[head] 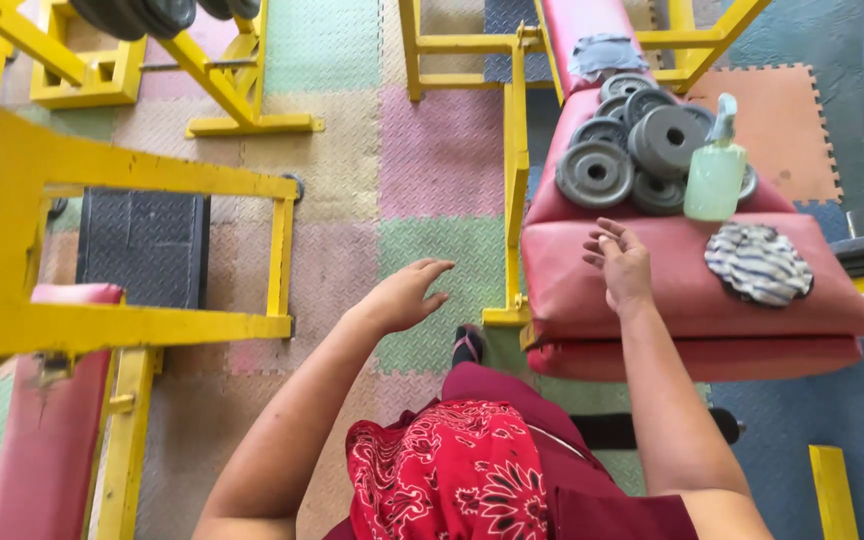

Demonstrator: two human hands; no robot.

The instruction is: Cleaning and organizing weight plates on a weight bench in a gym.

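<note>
While stacking hides some, perhaps seven grey weight plates (595, 172) lie on the red bench (672, 290), at twelve o'clock from the right hand (620, 262), fingers loosely apart. Left hand (404, 295) hovers empty, fingers spread. One green spray bottle (715, 172) stands at two o'clock, one striped cloth (758, 263) at three.

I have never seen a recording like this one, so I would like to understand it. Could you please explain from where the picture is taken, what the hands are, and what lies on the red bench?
There is one picture, taken by a camera worn on a person's head and looking down, so the two bare arms at the bottom are that person's own. The place looks like a gym with yellow metal frames and coloured floor mats. The left hand is open in the air above the floor and holds nothing. The right hand is open too, over the red padded bench; whether it touches the pad is unclear. On the bench lie several grey weight plates, a pale green spray bottle and a striped cloth.
</note>
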